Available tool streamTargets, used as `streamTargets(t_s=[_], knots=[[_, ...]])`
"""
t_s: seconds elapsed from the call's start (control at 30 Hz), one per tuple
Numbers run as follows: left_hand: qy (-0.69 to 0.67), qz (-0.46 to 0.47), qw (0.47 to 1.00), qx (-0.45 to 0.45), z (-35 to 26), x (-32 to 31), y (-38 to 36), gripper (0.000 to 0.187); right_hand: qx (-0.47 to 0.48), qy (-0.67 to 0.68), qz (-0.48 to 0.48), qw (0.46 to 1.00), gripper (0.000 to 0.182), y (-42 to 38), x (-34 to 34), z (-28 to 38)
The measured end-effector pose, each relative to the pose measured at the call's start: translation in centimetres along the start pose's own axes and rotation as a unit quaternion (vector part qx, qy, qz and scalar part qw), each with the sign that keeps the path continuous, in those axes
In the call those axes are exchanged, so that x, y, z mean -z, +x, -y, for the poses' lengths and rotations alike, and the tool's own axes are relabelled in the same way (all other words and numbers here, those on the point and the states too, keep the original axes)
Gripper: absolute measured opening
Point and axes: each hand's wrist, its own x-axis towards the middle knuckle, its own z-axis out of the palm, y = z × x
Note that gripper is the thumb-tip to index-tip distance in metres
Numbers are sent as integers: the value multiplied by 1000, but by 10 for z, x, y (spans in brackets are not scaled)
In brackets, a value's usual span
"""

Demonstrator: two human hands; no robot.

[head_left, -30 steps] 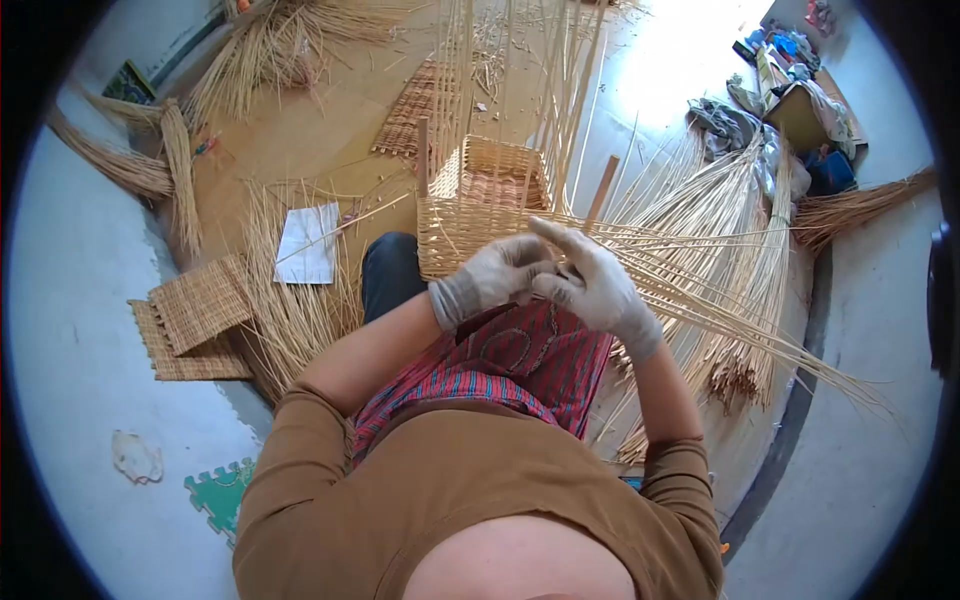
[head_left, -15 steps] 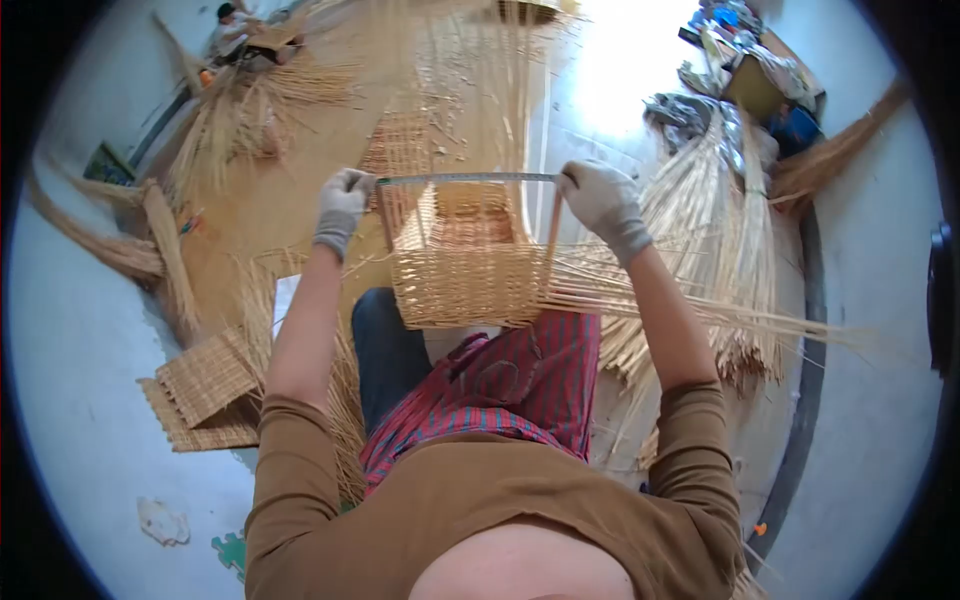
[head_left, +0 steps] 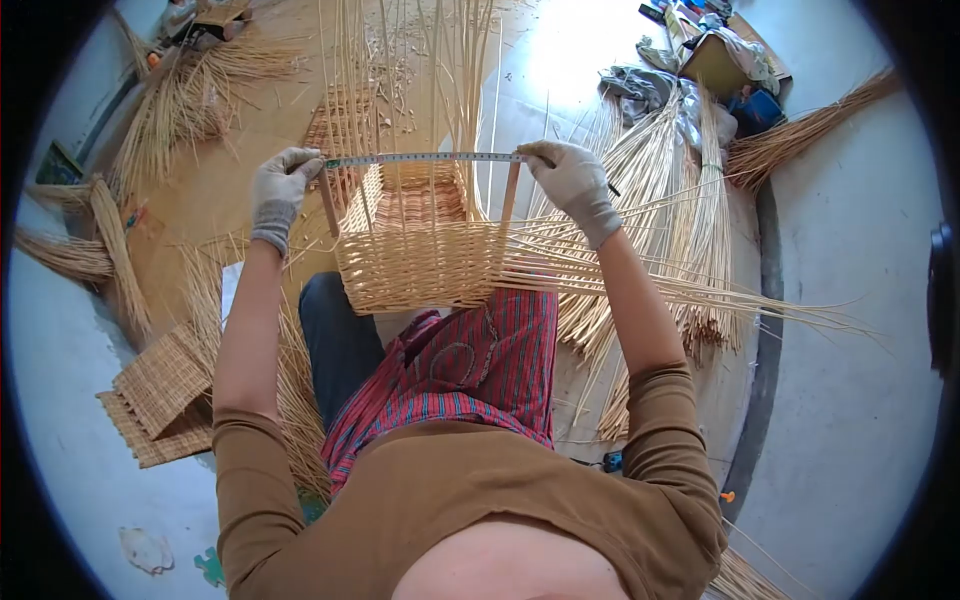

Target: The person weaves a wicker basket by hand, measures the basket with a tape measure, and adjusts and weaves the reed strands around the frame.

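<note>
A tape measure (head_left: 425,157) is stretched level above a partly woven basket (head_left: 420,268), whose long loose canes stand up at the back and trail off to the right. Its left end is pinched in my gloved left hand (head_left: 283,190), beside the top of a flat wooden upright (head_left: 328,205). My right hand (head_left: 575,190), also gloved, pinches the other end at the top of a second upright (head_left: 510,190). The basket rests by my knees, its open inside facing up and away from me.
Bundles of pale cane (head_left: 655,200) lie to the right, and more cane (head_left: 190,105) is heaped at the far left near a seated person (head_left: 180,18). Flat woven panels (head_left: 163,380) lie at the left. Bags and boxes (head_left: 715,60) are piled at the far right.
The camera view has shifted, so the basket and both hands appear further left and slightly higher. Both hands still hold the tape measure taut over the basket.
</note>
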Motion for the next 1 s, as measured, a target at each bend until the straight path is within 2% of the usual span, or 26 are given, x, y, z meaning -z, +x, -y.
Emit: streamTargets(t_s=[0.1,0.17,0.2,0.27,0.3,0.33,0.4,0.43,0.53,0.57,0.6,0.67,0.7,0.73,0.77,0.8,0.83,0.9,0.93,0.97,1.0], knots=[[32,8,999,7,-2,0,2,14,-12,47,10,999,27,1,-5,-7],[49,23,999,0,-4,-1,3,14,42,82,8,996,27,2,-9,-14],[52,22,998,7,-4,-2,3,14,39,85,15,996,27,2,-10,-18],[106,25,994,-9,-15,-6,1,13,-33,61,70,995,29,3,1,-5],[115,24,993,6,-18,-9,1,12,17,76,38,996,31,5,-8,-20],[116,22,993,11,-18,-13,-2,12,17,77,44,996,31,5,-13,-30],[170,9,984,-52,-23,-19,-5,12,73,88,5,993,33,9,-20,-38],[179,7,983,-48,-24,-21,-6,12,32,83,30,996,32,8,-16,-36],[132,0,987,-89,-16,-20,-8,12,31,82,34,996,29,6,-10,-27],[158,-8,984,-85,-15,-18,-8,13,106,47,23,993,34,8,-11,-27],[162,-11,983,-87,-14,-14,-11,13,110,50,21,992,34,8,-12,-27],[180,-17,979,-92,-22,-15,-17,16,10,-48,62,997,48,-2,1,8],[160,15,980,-122,-19,-8,-18,27,29,-121,51,991,57,-7,-5,13],[157,20,979,-126,-17,2,-19,27,59,-143,-16,988,50,-19,-10,21],[62,30,998,-12,-15,13,-22,32,73,-84,-46,993,42,-29,-16,19],[-31,37,993,107,-11,29,-26,37,87,-22,-72,993,36,-38,-22,16],[-24,41,993,110,-6,52,-28,37,81,-16,-72,994,36,-49,-22,18],[112,121,983,79,-1,90,-25,42,-105,142,38,983,27,-65,-15,20],[116,127,982,80,-2,93,-28,42,-143,331,-9,933,28,-69,-20,15],[126,191,969,93,-2,99,-30,42,-147,336,-11,930,28,-68,-22,6],[135,251,953,108,-2,106,-33,42,-169,423,-51,889,27,-64,-25,-4]])
